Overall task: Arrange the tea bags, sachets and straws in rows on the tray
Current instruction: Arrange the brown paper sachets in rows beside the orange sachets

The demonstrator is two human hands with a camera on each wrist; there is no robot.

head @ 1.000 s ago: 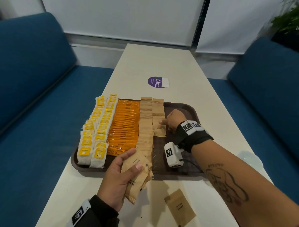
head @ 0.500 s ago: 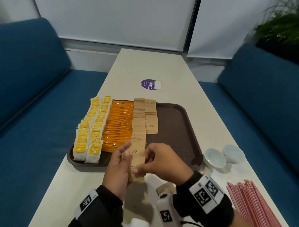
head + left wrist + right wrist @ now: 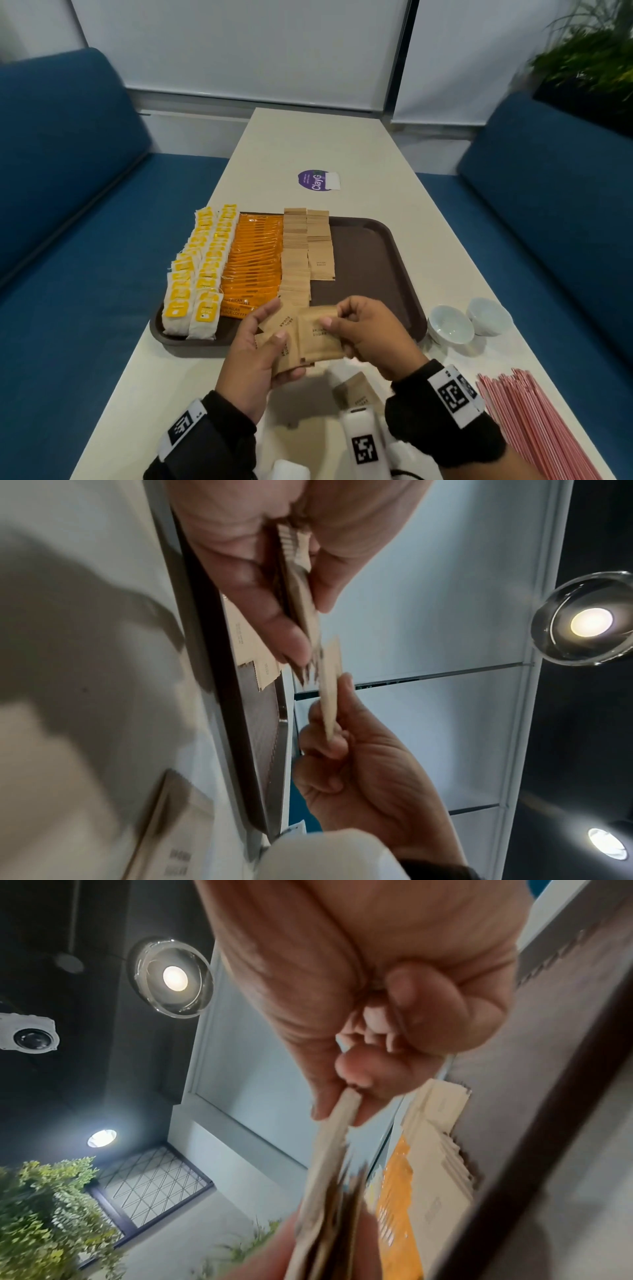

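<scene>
While pinched — sachet (image 3: 320, 337) between both hands

A dark brown tray (image 3: 376, 246) lies at the centre of the head view. From its left edge run two rows of white tea bags (image 3: 195, 274) with yellow labels, then a row of overlapping orange coffee sachets (image 3: 255, 263), then a full-length row of brown sugar sachets (image 3: 294, 260) and, beside it, a shorter row (image 3: 320, 245) reaching only from the far rim to mid-tray. Just below the tray, a fanned stack of brown sachets (image 3: 279, 337) is held up, one sachet (image 3: 317, 337) drawn off to its right. Another brown sachet (image 3: 358, 392) lies flat lower centre. Pink straws (image 3: 534, 421) lie bundled at lower right.
</scene>
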